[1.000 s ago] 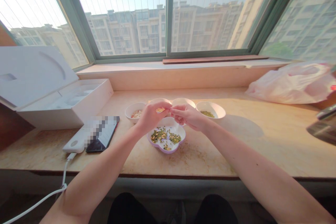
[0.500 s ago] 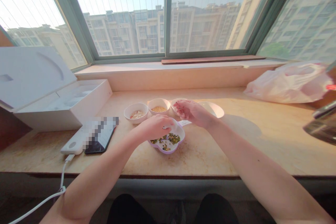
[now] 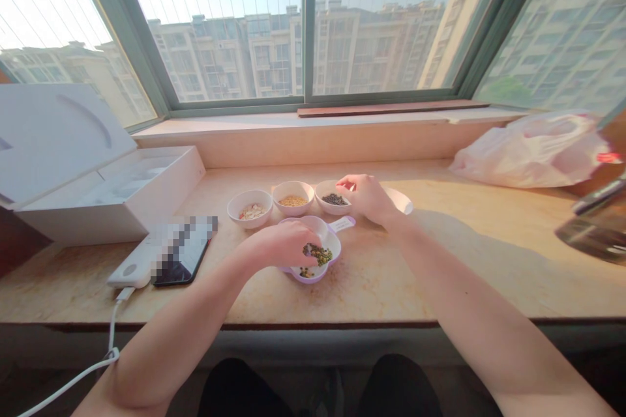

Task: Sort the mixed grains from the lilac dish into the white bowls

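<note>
My left hand [image 3: 292, 244] reaches into a white dish with a lilac rim [image 3: 335, 259] and a short handle. Its thumb and curled fingers stand apart around small green beans [image 3: 321, 255] lying there; some fingertips are hidden. Over the right rim of a white bowl of dark beans [image 3: 334, 199] is my right hand [image 3: 364, 195], fingertips pinched together. Anything between them is too small to make out. Another white bowl [image 3: 402, 201] is partly hidden behind this hand.
White bowls of yellow grains [image 3: 293, 200] and pale flakes [image 3: 253, 211] stand left of the dark beans. Farther left are a phone [image 3: 183, 267], a white power bank [image 3: 130, 267] with a cable and an open white box [image 3: 117, 202]. A plastic bag [image 3: 533, 153] lies right.
My right hand has moved from over the dark-bean bowl to its right rim, uncovering the beans. My left hand has lowered into the dish. The view has shifted slightly.
</note>
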A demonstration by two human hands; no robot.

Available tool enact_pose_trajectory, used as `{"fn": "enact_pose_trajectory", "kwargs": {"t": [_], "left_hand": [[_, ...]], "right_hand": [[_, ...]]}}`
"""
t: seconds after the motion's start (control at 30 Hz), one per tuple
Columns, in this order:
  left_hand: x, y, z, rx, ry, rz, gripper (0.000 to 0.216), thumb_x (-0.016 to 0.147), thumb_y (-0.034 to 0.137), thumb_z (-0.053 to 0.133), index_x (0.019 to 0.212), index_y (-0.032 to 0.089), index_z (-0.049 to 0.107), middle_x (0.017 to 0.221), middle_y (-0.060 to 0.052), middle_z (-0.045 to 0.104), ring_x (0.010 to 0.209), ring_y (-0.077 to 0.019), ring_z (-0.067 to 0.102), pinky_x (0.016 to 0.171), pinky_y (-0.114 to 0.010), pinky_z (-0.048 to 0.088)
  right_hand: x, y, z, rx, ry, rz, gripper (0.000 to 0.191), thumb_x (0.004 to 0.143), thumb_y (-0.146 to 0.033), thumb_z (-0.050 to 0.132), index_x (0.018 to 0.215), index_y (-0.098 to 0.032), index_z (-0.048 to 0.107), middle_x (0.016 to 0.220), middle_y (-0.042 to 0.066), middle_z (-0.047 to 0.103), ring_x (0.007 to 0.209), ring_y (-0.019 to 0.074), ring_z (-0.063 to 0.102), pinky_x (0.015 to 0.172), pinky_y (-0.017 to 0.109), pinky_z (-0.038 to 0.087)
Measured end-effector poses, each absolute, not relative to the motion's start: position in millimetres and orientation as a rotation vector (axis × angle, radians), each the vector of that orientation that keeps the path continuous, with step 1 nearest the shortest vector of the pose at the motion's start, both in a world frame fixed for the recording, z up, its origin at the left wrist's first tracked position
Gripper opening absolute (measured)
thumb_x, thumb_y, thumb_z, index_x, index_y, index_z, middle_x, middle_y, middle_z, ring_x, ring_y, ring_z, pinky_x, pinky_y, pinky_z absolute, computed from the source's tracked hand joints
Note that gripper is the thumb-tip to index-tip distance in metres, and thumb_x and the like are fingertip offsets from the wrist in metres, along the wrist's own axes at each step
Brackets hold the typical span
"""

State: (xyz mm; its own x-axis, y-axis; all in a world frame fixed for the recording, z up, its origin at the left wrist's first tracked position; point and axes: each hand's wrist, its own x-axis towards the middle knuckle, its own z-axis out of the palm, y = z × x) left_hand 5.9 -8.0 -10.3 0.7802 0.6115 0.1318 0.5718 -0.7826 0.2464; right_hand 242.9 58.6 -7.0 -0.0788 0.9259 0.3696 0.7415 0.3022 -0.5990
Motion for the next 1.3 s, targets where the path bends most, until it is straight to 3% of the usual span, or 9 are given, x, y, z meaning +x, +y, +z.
{"fn": "enact_pose_trajectory", "kwargs": {"t": [0.27,0.7,1.17,1.3], "left_hand": [[17.0,-13.7,-10.4,2.944,0.99,0.045,0.015,0.085,0.013,0.062,0.074,0.018,0.071,0.083,-0.005,0.072,0.081,-0.0207,0.068,0.077,-0.03,0.052],[24.0,-9.3,-16.8,2.965,1.023,0.095,0.025,0.087,0.006,0.055,0.086,0.018,0.076,0.087,-0.007,0.073,0.086,-0.0228,0.071,0.072,-0.029,0.051],[11.8,3.4,-15.6,2.818,0.882,0.289,0.024,0.088,0.004,0.061,0.094,0.02,0.078,0.099,-0.003,0.078,0.088,-0.0187,0.072,0.085,-0.028,0.052],[9.0,5.5,-13.7,2.772,0.915,0.472,0.023,0.088,0.004,0.064,0.095,0.02,0.078,0.098,-0.002,0.079,0.09,-0.0184,0.072,0.085,-0.029,0.052]], "right_hand": [[236.5,55.1,-6.4,-1.643,-1.996,0.189,0.024,0.092,-0.03,0.061,0.103,-0.022,0.081,0.114,0.008,0.079,0.098,0.025,0.07,0.081,0.033,0.047],[232.4,47.8,0.3,-1.629,-1.93,0.263,0.023,0.092,-0.029,0.064,0.101,-0.019,0.082,0.097,0.007,0.079,0.085,0.0195,0.068,0.08,0.028,0.048],[237.9,50.6,-1.4,-1.479,-1.961,0.274,0.025,0.09,-0.033,0.063,0.098,-0.018,0.081,0.098,0.008,0.079,0.08,0.0191,0.064,0.076,0.031,0.048],[236.0,44.9,3.0,-1.411,-1.962,0.447,0.027,0.09,-0.035,0.064,0.101,-0.017,0.082,0.094,0.007,0.078,0.077,0.0181,0.063,0.073,0.03,0.046]]}}
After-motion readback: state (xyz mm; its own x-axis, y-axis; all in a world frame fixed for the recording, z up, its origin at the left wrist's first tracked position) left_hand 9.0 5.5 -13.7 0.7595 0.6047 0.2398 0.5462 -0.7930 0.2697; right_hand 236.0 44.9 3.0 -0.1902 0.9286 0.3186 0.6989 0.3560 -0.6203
